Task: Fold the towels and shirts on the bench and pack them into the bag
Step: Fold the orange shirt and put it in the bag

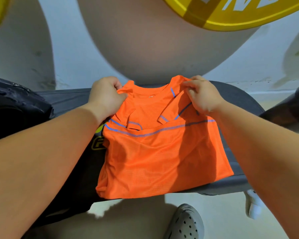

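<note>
An orange shirt (159, 152) with blue seams lies partly folded on the dark grey bench (240, 97), its sleeves turned inward. My left hand (105, 95) pinches the shirt's left shoulder near the collar. My right hand (202, 95) pinches the right shoulder and lifts the fabric a little. A black garment with a yellow logo (97, 144) lies under the orange shirt's left side. A black bag (16, 107) sits at the left end of the bench.
A large beige round object (154, 45) stands behind the bench against a pale wall. A yellow rim (231, 19) shows at the top right. Below the bench are a grey perforated clog (186, 223) and a white bench foot (254, 206) on the pale floor.
</note>
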